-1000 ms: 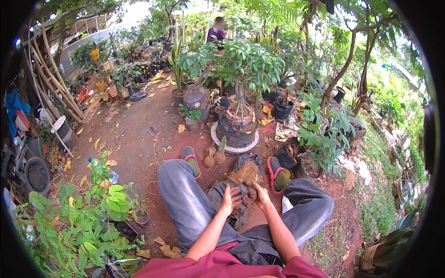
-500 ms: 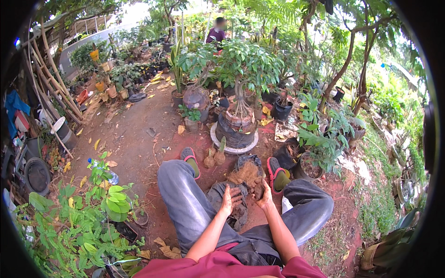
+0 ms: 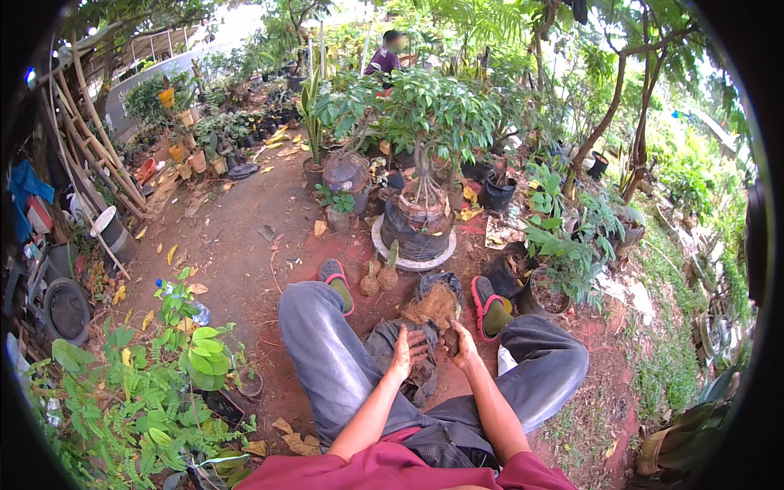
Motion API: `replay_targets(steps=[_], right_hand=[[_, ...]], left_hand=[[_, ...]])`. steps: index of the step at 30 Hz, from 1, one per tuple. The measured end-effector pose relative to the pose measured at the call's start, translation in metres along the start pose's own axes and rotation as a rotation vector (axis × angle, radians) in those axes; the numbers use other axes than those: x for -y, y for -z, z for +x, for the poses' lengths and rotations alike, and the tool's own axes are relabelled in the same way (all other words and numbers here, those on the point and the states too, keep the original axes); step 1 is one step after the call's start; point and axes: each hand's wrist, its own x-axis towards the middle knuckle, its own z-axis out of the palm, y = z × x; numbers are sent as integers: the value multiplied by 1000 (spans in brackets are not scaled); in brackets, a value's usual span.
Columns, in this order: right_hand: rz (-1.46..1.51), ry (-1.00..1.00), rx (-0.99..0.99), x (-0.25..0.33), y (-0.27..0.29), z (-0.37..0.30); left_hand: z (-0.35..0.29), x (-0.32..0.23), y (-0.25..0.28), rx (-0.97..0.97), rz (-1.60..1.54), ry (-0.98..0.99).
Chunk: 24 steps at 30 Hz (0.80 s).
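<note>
My left hand (image 3: 406,353) is open over a dark grey cloth (image 3: 382,341) between my legs, its soil-stained fingers spread toward the right. Facing it, a short gap away, my right hand (image 3: 464,346) is also open, with dark, dirty fingers curved inward; its palm is partly hidden. Just beyond both hands lies a clump of light brown fibre (image 3: 433,304), loose and hairy, on crumpled dark material. Whether my right fingertips touch its lower edge, I cannot tell. Past it stand two round, brown sprouted balls (image 3: 380,280) with green shoots.
A bonsai-like tree in a wrapped pot (image 3: 416,237) stands ahead on a round tray. Black pots (image 3: 543,294) are at the right, a leafy plant (image 3: 147,392) at the near left. A bottle (image 3: 200,314) lies beside it. Another person (image 3: 382,61) is far back.
My right hand has shifted slightly left, closer to my left hand. The brown lump beside it shows less now. The far person has moved a little right.
</note>
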Motion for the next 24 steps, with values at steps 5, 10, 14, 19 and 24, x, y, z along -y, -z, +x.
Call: replay_targets(steps=[5,10,14,19,24], right_hand=[[46,-40,-27,0,3,1],[-15,49,-13,0,2,-2],[-225,135,-76,-3,1,-2],[-553,211,-238,-21,-8,3],[-711,115,20,-18,-13,-3]], left_hand=[[0,1,0,3,8,-1],[1,2,0,-28,26,2],[1,1,0,-1,16,17],[0,1,-2,-2,41,46],[1,1,-1,13,3,41]])
